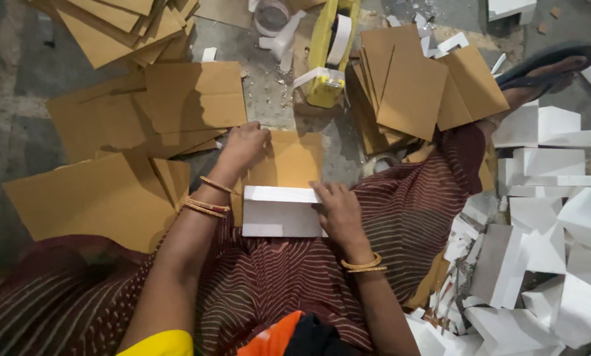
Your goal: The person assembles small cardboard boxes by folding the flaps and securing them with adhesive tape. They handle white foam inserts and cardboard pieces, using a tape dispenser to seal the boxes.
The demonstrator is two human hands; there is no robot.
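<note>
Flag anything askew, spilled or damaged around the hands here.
White crumbs and scraps litter the grey floor beside the yellow tape dispenser. Cardboard sheets lie fanned crookedly. The white foam block under the right hand looks intact; the left hand presses a cardboard sheet.

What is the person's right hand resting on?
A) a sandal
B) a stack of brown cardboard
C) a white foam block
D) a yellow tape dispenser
C: the right hand lies flat on the edge of the white foam block on the person's lap, while the left hand presses on a brown cardboard sheet just beyond it.
</note>
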